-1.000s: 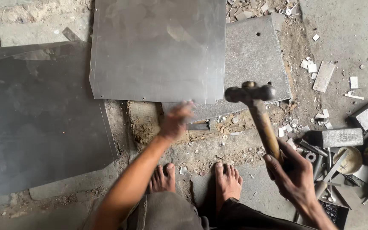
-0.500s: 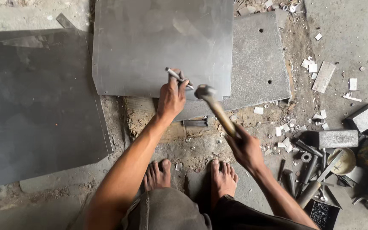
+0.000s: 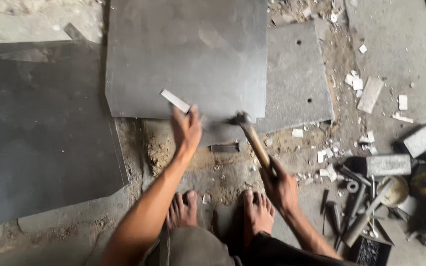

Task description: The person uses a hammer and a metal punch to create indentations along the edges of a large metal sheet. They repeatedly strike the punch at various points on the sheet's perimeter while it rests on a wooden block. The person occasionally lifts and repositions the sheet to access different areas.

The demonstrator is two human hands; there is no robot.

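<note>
Head view, hammer (image 3: 250,134) now lower, nearer sheet (image 3: 188,54)

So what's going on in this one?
A barefoot person squats on a workshop floor. The left hand holds a flat pale metal strip against the near edge of a grey metal sheet. The right hand grips a wooden-handled hammer, its head down by that edge.

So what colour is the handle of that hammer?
Light brown, like wood. The hammer handle, gripped by the right hand, shows best in the head view.
</note>
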